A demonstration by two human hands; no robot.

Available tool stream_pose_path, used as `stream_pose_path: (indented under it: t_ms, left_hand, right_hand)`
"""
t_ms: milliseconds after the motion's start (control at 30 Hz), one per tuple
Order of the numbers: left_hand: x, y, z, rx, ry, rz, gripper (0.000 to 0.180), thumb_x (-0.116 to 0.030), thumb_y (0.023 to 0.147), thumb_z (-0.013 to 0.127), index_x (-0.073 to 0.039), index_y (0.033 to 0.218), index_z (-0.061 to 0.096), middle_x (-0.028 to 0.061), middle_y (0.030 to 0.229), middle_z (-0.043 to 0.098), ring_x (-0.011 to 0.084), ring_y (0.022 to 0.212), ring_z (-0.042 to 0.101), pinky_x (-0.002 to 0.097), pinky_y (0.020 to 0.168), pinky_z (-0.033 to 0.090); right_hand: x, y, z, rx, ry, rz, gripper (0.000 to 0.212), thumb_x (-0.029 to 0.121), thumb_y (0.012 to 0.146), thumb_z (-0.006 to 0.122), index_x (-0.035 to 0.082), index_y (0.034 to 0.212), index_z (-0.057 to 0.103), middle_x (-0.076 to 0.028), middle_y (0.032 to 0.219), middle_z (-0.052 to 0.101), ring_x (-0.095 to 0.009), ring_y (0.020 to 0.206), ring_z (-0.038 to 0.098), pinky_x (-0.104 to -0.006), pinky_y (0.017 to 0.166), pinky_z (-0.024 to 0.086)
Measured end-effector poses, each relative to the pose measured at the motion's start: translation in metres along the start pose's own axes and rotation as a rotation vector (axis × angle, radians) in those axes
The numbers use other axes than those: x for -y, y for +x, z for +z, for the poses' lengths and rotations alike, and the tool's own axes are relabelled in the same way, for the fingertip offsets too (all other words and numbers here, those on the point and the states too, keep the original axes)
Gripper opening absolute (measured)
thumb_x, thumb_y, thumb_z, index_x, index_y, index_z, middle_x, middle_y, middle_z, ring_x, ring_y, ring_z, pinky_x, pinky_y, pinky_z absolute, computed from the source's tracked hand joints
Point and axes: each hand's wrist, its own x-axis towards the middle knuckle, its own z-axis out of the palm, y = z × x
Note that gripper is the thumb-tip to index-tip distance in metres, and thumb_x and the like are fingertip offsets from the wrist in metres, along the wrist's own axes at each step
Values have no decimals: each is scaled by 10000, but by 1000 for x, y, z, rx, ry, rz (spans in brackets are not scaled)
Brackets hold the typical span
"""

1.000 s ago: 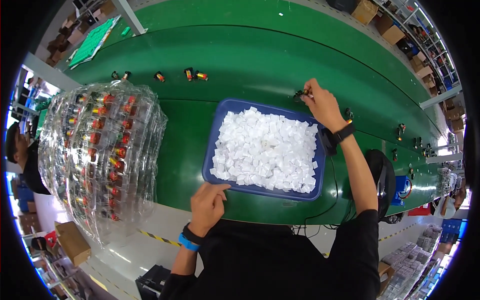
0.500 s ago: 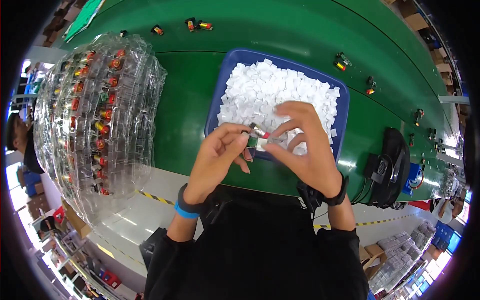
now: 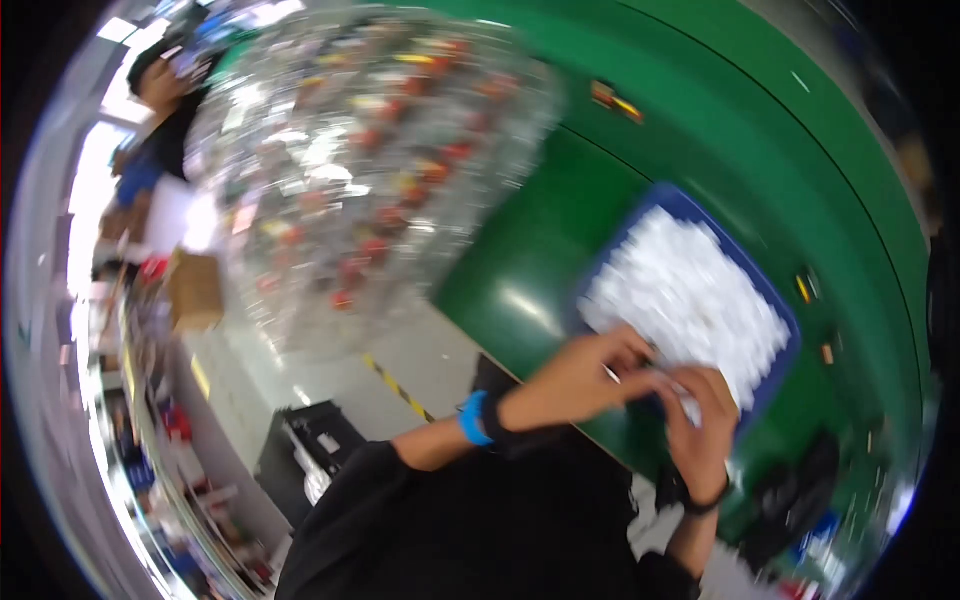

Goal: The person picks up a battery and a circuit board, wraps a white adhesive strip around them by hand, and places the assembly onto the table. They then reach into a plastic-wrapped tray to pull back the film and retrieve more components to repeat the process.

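My left hand (image 3: 582, 380) and my right hand (image 3: 706, 418) meet over the near edge of a blue tray (image 3: 782, 318). The left fingers are closed around a small part, mostly hidden by them and blurred; half a second earlier it showed black and red. My right fingers are bent inward, pinched close to the left fingertips. A small white patch shows among them, too smeared to name. Many small white square slips (image 3: 680, 285) fill the tray in a loose heap.
Left of the tray stands a big stack of clear plastic trays (image 3: 370, 170) holding red and yellow parts. Loose small parts (image 3: 615, 101) lie on the green table (image 3: 530, 285). A black bag (image 3: 795, 490) lies at right. Another person (image 3: 165, 95) is at far left.
The view has swung left, so tray and hands now appear further right and the plastic stack nearer the middle. My right fingers, spread before, have closed in toward the left hand.
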Motion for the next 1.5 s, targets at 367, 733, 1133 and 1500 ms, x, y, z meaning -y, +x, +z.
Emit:
stream_pose_path:
  t_ms: [367,733,1133,1500]
  left_hand:
    - [3,1,0,-19,164,387,156,-177,1008,535,-31,1033,485,134,797,551,333,677,553,446,627,422]
    - [-2,-6,-5,-21,304,408,176,-185,1002,538,-24,991,468,162,851,583,374,750,607,472,635,454]
    - [-18,3,8,-37,514,169,169,-156,965,584,-79,1101,519,176,787,610,327,736,681,415,574,497]
    - [-45,6,-19,365,-52,-120,251,-23,962,621,-12,1186,511,92,1051,615,121,713,665,228,545,525]
  right_hand:
    - [-4,8,5,-89,130,221,185,126,1014,571,24,1158,627,-98,1039,668,-202,855,644,-303,682,533]
    - [-9,0,4,229,607,572,215,84,1008,571,7,1210,571,-83,1075,641,-126,919,621,-251,635,509]
    - [9,1,4,-98,149,61,268,-74,783,765,-9,991,609,-87,960,614,-152,858,601,-277,760,515]
    - [17,5,-27,-1,213,16,276,40,704,847,63,920,677,-62,917,682,-246,836,621,-332,762,483]
